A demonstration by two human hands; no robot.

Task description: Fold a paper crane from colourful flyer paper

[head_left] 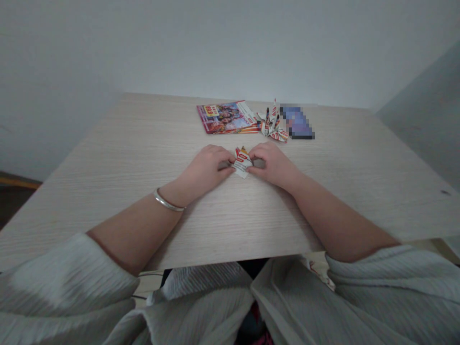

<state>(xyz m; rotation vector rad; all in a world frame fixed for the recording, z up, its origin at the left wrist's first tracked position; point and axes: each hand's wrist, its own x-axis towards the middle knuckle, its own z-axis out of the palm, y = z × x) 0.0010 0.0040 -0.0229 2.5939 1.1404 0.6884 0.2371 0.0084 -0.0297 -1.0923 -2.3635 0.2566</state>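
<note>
A small piece of folded printed paper (242,163), white with red and orange patches, is held just over the middle of the table. My left hand (210,165) pinches its left edge between thumb and fingers. On the opposite edge, my right hand (272,164) pinches it the same way. The paper has pointed tips at the top and a corner pointing toward me. Behind it, several folded paper cranes (273,125) of similar printed paper lie bunched together; their exact number is hard to make out.
A stack of colourful printed leaflets (228,117) lies at the back, left of the folded paper cranes. To their right is a pixelated dark flat rectangle (298,122). The pale wood table (125,153) meets a wall (230,48) at its far edge.
</note>
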